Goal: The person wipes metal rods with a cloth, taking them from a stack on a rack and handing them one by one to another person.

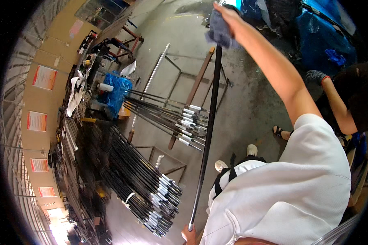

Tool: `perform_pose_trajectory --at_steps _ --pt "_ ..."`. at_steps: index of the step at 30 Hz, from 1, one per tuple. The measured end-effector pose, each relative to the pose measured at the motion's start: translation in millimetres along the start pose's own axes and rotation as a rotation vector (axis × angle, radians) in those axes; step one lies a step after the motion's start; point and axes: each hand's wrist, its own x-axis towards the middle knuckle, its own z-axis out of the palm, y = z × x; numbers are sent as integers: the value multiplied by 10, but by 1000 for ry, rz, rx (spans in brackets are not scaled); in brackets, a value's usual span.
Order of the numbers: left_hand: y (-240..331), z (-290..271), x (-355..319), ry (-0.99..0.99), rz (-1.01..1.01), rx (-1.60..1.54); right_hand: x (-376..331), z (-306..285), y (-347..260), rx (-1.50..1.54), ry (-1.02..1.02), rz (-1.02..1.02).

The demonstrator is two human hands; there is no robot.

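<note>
A long black rod (207, 130) with a silver end runs from the bottom of the picture up to the top. My right hand (227, 16), arm stretched out, grips a grey-blue cloth (218, 30) wrapped around the rod's far part. My left hand (188, 236) holds the rod's near silver end at the lower edge; only part of this hand shows beside my white shirt.
Two bundles of black rods with silver ends (151, 192) (180, 120) lie on metal stands to the left. A blue plastic bag (116, 92) sits behind them. Another person (347, 106) with a grey glove crouches at right near blue tarps (319, 36). Concrete floor (249, 98) lies below.
</note>
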Motion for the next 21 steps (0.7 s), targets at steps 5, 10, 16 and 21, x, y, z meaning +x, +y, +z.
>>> perform_pose_trajectory --at_steps 5,10,16,21 --pt "-367 216 -223 -257 -95 -166 -124 201 -182 360 -380 87" --pt "446 -37 -186 -479 -111 -325 -148 249 91 651 -1122 12" --pt "1382 -65 564 -487 4 -415 -782 743 345 736 -1298 165" --pt "2394 -406 1200 -308 -20 -709 -1840 1014 1240 433 -780 581"
